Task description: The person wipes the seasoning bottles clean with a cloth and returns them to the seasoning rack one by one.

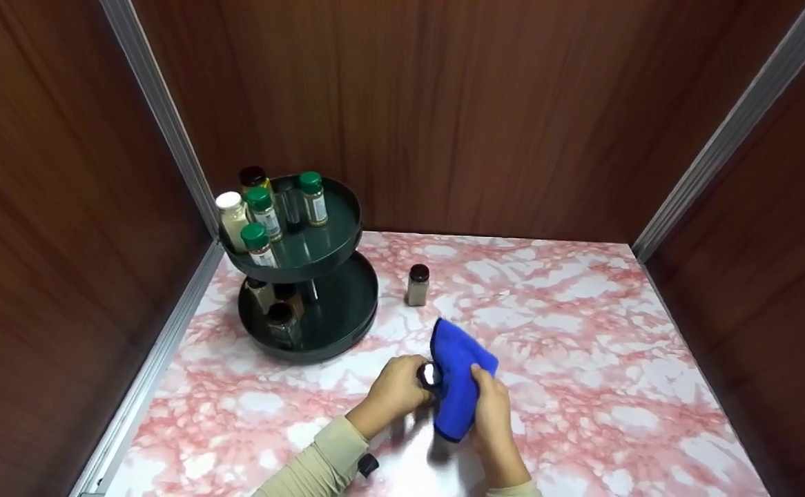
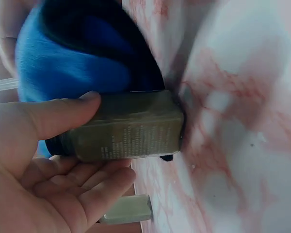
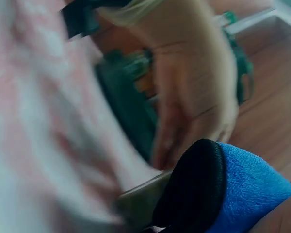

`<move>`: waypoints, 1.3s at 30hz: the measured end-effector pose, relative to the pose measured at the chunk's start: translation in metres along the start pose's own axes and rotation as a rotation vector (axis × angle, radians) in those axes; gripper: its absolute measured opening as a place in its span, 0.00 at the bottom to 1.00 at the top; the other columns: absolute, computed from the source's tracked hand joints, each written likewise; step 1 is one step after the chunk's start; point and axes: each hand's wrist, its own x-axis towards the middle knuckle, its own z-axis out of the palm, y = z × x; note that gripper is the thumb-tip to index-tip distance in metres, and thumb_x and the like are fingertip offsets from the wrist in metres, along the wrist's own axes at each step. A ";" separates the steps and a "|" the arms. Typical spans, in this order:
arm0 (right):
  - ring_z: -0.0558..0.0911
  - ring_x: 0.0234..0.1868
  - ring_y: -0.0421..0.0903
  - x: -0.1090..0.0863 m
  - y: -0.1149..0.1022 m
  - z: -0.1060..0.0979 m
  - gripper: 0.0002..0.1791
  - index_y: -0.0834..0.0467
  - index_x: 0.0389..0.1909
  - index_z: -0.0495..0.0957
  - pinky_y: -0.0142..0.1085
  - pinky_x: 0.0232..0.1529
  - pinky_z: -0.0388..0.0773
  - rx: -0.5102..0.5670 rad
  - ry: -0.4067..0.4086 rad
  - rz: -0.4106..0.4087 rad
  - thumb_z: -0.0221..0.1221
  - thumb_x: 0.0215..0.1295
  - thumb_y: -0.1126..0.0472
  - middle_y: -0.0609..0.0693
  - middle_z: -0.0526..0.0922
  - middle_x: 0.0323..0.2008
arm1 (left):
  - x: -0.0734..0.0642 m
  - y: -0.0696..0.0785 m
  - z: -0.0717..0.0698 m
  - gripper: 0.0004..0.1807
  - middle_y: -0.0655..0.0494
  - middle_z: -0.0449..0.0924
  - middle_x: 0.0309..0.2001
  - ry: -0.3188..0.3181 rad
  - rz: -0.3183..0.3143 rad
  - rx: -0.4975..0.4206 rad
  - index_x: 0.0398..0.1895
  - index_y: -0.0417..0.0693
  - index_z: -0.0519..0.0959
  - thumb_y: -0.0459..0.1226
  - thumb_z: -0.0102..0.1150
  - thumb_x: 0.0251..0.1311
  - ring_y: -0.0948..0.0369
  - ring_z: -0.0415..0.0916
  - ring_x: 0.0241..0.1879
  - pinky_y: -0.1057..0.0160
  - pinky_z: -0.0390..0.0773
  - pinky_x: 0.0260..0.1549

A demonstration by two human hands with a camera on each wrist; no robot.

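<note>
We see the left hand [image 1: 395, 392] gripping a dark-capped jar [image 2: 131, 128], right hand [image 1: 493, 413] holding blue cloth [image 1: 456, 376] just beside it (two-tier rack [image 1: 330, 252] nearby).

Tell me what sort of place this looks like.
Probably a booth set up for recording rather than a real kitchen: wood-look walls meet at metal strips around a marble-patterned table, which holds a two-tier rack of jars.
</note>
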 end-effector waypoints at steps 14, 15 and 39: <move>0.85 0.34 0.42 0.017 0.035 -0.004 0.24 0.71 0.50 0.80 0.34 0.39 0.82 -0.134 0.037 0.054 0.49 0.78 0.52 0.51 0.88 0.33 | 0.001 0.002 0.001 0.16 0.53 0.88 0.33 0.005 0.008 0.020 0.33 0.48 0.84 0.32 0.75 0.36 0.62 0.81 0.33 0.60 0.80 0.36; 0.85 0.34 0.43 0.013 0.032 -0.005 0.24 0.71 0.50 0.79 0.35 0.39 0.82 -0.134 0.034 0.063 0.49 0.78 0.52 0.51 0.88 0.33 | 0.001 0.001 0.000 0.17 0.54 0.88 0.34 -0.004 0.003 0.013 0.34 0.48 0.84 0.32 0.76 0.36 0.63 0.81 0.34 0.61 0.81 0.37; 0.86 0.34 0.44 -0.001 0.015 -0.006 0.23 0.74 0.51 0.77 0.36 0.40 0.84 -0.079 -0.011 0.087 0.48 0.78 0.55 0.54 0.88 0.33 | 0.001 0.001 -0.002 0.19 0.58 0.88 0.34 -0.011 -0.002 0.033 0.37 0.47 0.85 0.33 0.77 0.35 0.63 0.82 0.36 0.60 0.81 0.40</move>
